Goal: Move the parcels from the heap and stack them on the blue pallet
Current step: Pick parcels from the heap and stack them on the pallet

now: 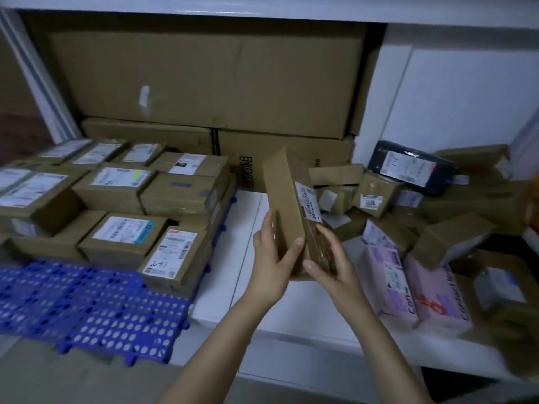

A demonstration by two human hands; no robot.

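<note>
A long brown cardboard parcel (287, 193) with a white label stands tilted on end in mid-air over the white surface. My left hand (272, 258) grips its lower left side and my right hand (329, 266) grips its lower right side. At the left lies the blue perforated pallet (96, 304), its front part bare. Several labelled brown parcels (122, 196) are stacked on its rear half in two layers. The heap (414, 217) of mixed parcels fills the right side.
Two pink parcels (414, 287) and a dark blue bag (411, 167) lie in the heap. Large cardboard cartons (204, 80) stand against the back wall. A white surface (262, 301) lies between pallet and heap. A shelf edge (262, 7) runs overhead.
</note>
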